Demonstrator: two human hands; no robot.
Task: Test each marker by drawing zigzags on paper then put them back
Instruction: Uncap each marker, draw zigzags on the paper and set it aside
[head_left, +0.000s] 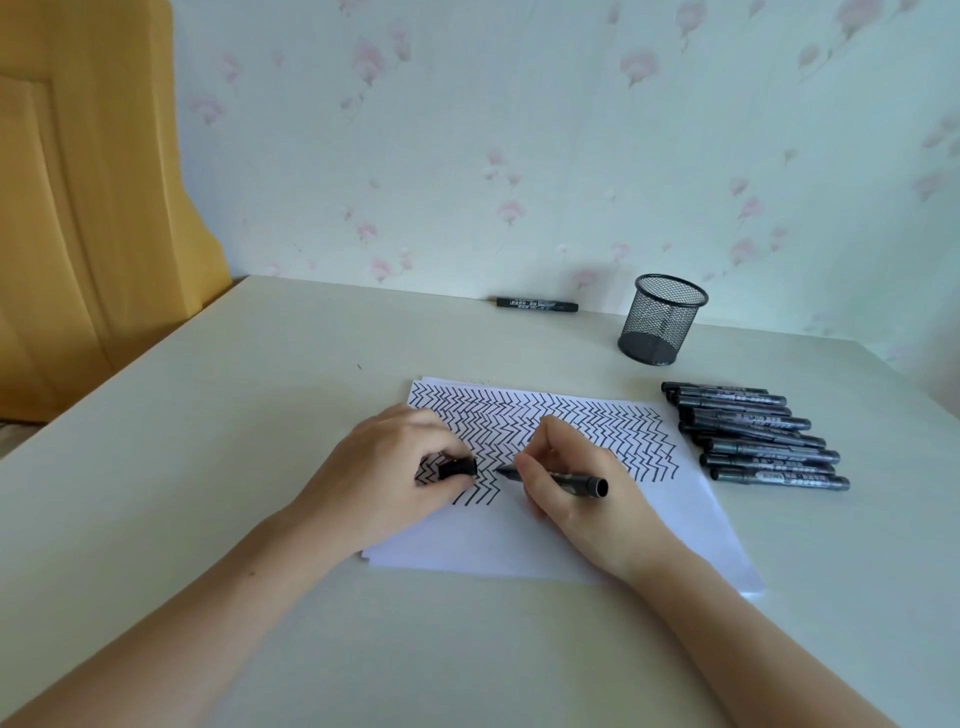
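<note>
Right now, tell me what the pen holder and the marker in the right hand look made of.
Pen holder: black wire mesh, likely metal; the wall shows through it. Marker: probably plastic, a dark, smooth barrel with a slight sheen.

A pale, cream-coloured table (218, 415) fills the lower half of the view, its far edge set against a wall (519, 130) papered in soft mint green with scattered pink blossoms on thin stems. To the left, beside the table's corner, stands a mustard-yellow wooden panel (78, 208) with a recessed moulding, possibly a door or cupboard front. A strip of floor shows at the lower left, too blurred to tell its material. Even, diffuse daylight falls across the tabletop, casting only faint shadows.
</note>
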